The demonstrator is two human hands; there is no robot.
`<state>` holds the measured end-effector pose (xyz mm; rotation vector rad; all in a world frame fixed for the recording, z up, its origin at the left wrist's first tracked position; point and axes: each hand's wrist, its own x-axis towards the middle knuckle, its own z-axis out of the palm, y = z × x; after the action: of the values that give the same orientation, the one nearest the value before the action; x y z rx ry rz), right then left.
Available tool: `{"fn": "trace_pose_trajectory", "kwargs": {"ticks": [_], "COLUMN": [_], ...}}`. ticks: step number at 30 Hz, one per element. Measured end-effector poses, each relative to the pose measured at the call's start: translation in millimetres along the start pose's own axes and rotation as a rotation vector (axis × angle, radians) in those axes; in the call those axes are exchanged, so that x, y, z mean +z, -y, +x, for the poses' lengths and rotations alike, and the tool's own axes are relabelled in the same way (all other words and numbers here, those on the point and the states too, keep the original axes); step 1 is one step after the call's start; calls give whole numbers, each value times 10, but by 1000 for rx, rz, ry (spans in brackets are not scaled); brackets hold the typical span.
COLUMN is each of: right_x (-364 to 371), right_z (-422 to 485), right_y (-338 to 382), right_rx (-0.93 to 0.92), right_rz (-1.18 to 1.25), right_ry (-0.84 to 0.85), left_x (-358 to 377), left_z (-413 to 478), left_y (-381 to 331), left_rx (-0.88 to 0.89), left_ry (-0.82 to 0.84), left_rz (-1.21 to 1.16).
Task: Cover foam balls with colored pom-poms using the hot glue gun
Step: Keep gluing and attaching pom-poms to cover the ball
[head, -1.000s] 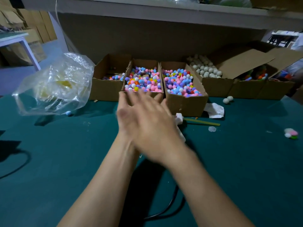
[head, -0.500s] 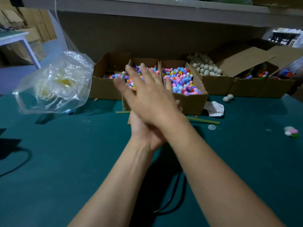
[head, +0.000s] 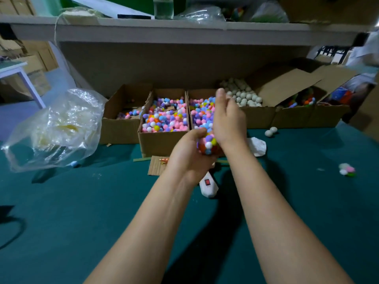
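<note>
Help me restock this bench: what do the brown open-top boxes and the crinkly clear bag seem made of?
Brown open-top boxes: probably corrugated cardboard, matte; folded flaps and raw tan cut edges show. Crinkly clear bag: likely thin plastic film, glossy; it wrinkles, glints and shows pale contents through it.

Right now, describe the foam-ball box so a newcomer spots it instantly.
A row of cardboard boxes lines the back of the green table, under the shelf. Fourth from the left is the foam-ball box. It alone holds plain off-white balls; the others show mixed colours.
</note>
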<state>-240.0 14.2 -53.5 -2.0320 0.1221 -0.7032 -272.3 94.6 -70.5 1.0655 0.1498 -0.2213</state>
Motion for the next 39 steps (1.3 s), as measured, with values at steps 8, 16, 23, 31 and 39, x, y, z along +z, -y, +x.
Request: {"fn": "trace_pose_trajectory", "kwargs": {"ticks": [8,16,23,31,39], "right_x": [-837,-1327,-1106,-979,-902], "right_z": [369,1196,1734,2722,1971], "right_y": [-814,-1688,-2087,-1756,-1674], "right_rx": [40,463,477,165,225], "right_rz": [280,593,617,53,451], "right_ry": [161,-585,-702,-405,-663], "left_x": [1330,2356,2348,2248,2103], "left_z": [659,1696,2266,2260,2135], "left_y": [-10,703,1107,911,702], "left_rx": [-25,362,482,543,597], "left_ry": [113,147,23,81,145], "left_rz": [84,1341,1561,1275,980]}}
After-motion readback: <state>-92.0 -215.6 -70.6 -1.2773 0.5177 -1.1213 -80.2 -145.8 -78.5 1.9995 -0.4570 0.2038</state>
